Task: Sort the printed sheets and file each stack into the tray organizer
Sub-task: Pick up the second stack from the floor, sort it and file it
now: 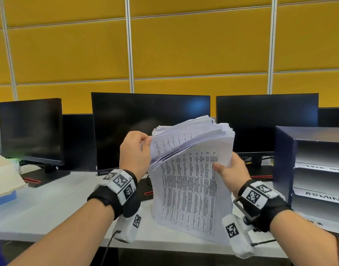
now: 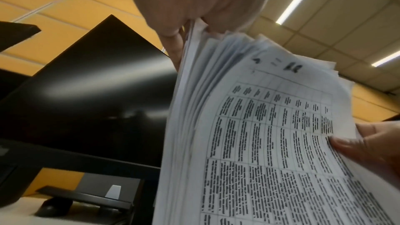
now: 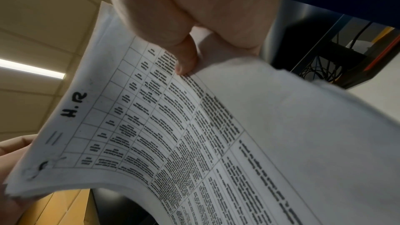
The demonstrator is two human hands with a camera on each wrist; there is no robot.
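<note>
Sheets: thick printed stack (image 1: 191, 181) held upright above the tabletop (image 1: 49, 212); top page marked "H.R"
Left hand (image 1: 135, 152): fingers pinching the fanned upper corner
Right hand (image 1: 232, 169): thumb and fingers clamping the right edge
Tray organizer (image 1: 283, 160): at right, apart

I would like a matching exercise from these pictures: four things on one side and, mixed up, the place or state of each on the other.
Things:
1. left hand
2. right hand
3. tray organizer
4. middle monitor

Places or states:
A. dark, behind the sheets
B. on the desk, far right
C. bends back the upper sheets
D. thumb on the printed front page

Pairs: 1-C, 2-D, 3-B, 4-A
</note>
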